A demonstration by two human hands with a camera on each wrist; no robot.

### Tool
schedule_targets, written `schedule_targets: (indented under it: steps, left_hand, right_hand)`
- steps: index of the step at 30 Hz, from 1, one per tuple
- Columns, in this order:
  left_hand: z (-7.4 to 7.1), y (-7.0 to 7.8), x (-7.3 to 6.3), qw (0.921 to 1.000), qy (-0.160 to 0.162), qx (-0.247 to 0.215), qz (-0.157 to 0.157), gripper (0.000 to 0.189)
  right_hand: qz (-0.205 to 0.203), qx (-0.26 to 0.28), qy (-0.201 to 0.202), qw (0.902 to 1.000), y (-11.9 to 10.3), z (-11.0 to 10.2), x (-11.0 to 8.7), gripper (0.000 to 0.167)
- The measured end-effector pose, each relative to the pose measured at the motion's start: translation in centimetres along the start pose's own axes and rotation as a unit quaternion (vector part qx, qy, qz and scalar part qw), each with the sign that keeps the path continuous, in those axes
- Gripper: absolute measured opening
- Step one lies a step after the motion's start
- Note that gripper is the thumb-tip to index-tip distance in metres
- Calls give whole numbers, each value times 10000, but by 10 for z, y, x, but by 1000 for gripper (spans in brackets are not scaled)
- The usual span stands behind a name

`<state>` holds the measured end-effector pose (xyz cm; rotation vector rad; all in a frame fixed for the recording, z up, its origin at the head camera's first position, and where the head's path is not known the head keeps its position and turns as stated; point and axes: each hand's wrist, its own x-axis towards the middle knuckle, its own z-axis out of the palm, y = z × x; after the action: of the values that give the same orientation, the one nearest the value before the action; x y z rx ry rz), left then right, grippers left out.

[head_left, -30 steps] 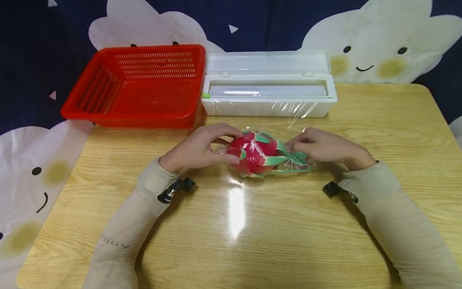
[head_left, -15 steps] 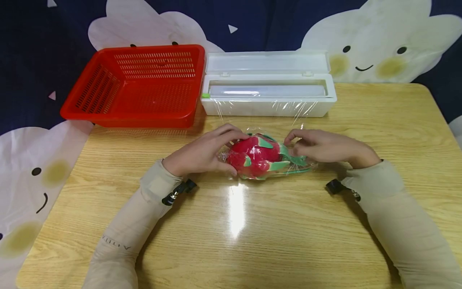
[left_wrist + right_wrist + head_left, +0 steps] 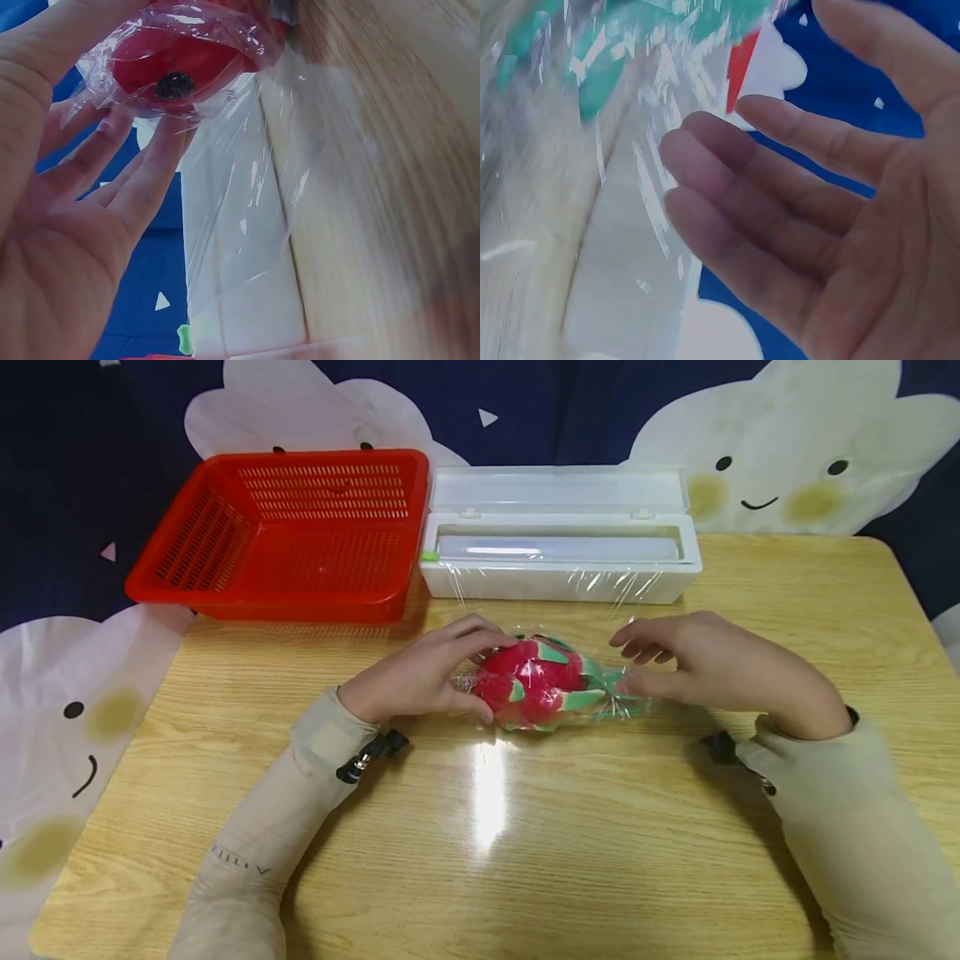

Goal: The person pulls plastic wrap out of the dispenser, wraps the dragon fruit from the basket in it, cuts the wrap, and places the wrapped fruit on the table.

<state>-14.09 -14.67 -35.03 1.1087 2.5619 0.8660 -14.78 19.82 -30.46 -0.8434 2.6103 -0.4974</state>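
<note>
A red dragon fruit point(image 3: 536, 681) with green scales lies on its side on the table under clear plastic wrap point(image 3: 247, 187). My left hand point(image 3: 420, 677) holds its left end, thumb on the near side and fingers on the far side. In the left wrist view the fruit's dark round end shows through crumpled film between thumb and fingers. Close to the green tips at the right end is my right hand point(image 3: 705, 664), its thumb and fingers spread apart. The right wrist view shows that palm point(image 3: 885, 247) with nothing gripped; film stretches beside the fingertips.
Behind the fruit stands a white cling film box point(image 3: 558, 581), lid raised, a roll point(image 3: 562, 548) inside. Film runs from its front edge toward the fruit. A red plastic basket point(image 3: 300, 610) stands at the back left. A patterned cloth point(image 3: 562, 410) hangs behind the table point(image 3: 585, 860).
My right hand has let go of the gathered film at the fruit's right end, opened its fingers and shifted right. The left hand has loosened slightly, staying around the left end.
</note>
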Motion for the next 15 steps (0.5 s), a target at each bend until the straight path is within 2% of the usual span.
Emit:
schedule_targets:
  steps: [4,7,15]
  left_hand:
    - [-1,-3,-1,9999,26,-125,-104,88]
    - [-1,-6,-1,9998,24,-165,-114,89]
    - [-2,-15,1,9983,66,-497,-287,91]
  right_hand:
    - [-316,-207,-126,9992,-12,10,6,79]
    - [-255,-264,-185,9992,-15,18,10,90]
    - [5,-533,1,9986,-18,26,15,96]
